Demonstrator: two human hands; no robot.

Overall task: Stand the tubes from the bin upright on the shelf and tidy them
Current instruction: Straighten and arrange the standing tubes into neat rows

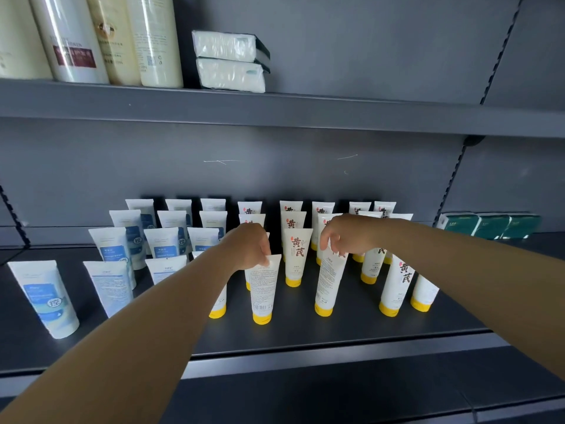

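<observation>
Several white tubes stand cap-down on the dark shelf point(336, 335). Yellow-capped ones fill the middle and right, blue-labelled ones point(49, 298) the left. My left hand point(247, 244) pinches the crimped top of a front yellow-capped tube point(263, 292), which stands upright with its printed back facing me. My right hand point(345, 232) grips the top of a neighbouring yellow-capped tube point(331, 280), which leans slightly. A tube point(296, 255) between them stands free. No bin is in view.
An upper shelf point(275, 113) holds tall cream bottles point(76, 38) and two stacked tissue packs point(229, 61). Green tissue packs point(489, 224) lie at the right end of the tube shelf. A lower shelf lip point(336, 390) runs along the bottom.
</observation>
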